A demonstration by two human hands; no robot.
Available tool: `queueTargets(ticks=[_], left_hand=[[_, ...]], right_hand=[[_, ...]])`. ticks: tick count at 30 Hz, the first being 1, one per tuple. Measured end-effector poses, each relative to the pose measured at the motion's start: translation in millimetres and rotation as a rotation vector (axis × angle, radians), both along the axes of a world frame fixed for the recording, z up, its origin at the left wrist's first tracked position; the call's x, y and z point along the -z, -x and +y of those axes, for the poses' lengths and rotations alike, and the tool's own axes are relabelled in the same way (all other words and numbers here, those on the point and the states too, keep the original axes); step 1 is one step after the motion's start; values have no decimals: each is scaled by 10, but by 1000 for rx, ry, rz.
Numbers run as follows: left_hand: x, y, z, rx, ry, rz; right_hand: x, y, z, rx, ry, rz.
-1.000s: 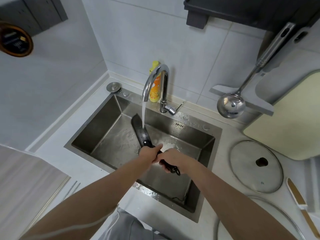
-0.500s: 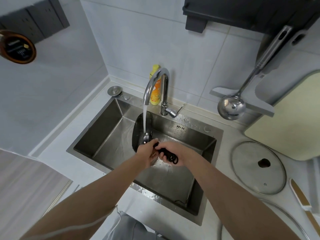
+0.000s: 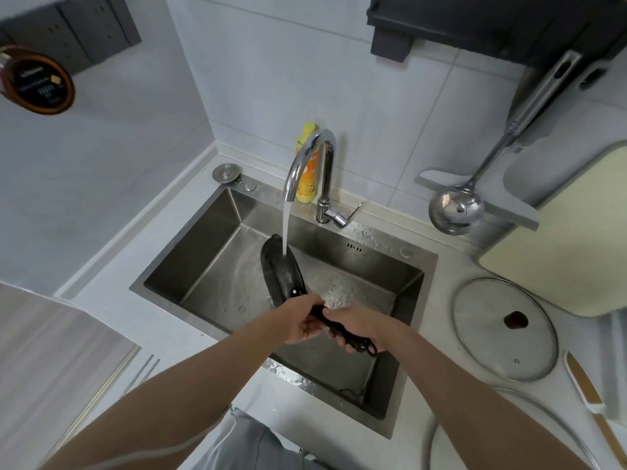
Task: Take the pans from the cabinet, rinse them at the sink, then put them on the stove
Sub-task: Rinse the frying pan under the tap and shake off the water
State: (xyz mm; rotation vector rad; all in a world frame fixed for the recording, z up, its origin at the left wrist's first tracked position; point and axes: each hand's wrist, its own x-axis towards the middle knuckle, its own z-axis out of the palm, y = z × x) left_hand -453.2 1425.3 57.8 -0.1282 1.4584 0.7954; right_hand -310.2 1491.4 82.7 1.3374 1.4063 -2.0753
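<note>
Head view is looking down into a steel sink set in a pale countertop. A black pan is being held on edge over the middle of the basin, its round body tilted up toward the back wall of the sink and its dark handle running down toward the near edge. Both hands are clamped on that handle: the left hand is gripping it close to where it joins the pan, fingers curled round it, and the right hand is gripping it further back, with the looped end of the handle sticking out beyond the fingers. The two hands are sitting just beside each other, nearly touching.

Water is running in a steady stream from the curved chrome faucet at the back edge of the sink and is striking the upper part of the pan; splashing water is showing on the basin floor to the right of the pan. A yellow bottle is standing behind the faucet against the wall. A round metal plug is lying at the back left corner of the sink. On the countertop to the right, a glass lid is lying flat, and a steel ladle is hanging above the back right edge beside a cream cutting board.
</note>
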Motion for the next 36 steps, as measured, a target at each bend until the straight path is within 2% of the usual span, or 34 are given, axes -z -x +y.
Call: queueTargets(ticks=[6, 12, 20, 21, 25, 28, 33, 36], left_hand=[[-24, -296, 18, 139, 4, -56], [-15, -409, 123, 149, 3, -23], [141, -249, 142, -20, -76, -22], [156, -237, 130, -41, -83, -34], [193, -198, 56, -123, -103, -75], [249, -124, 3, -151, -106, -102], [240, -7, -43, -173, -96, -80], [206, 50, -51, -205, -135, -75]], right_hand=[[-50, -505, 16, -88, -91, 23], [-68, -618, 43, -99, -165, 26], [61, -416, -120, -195, -574, -23], [77, -394, -129, -192, -550, -32], [45, -256, -100, -43, -179, -25], [4, -109, -92, -86, -162, -11], [56, -15, -180, -282, -442, -16], [194, -40, -216, -309, -586, 37]])
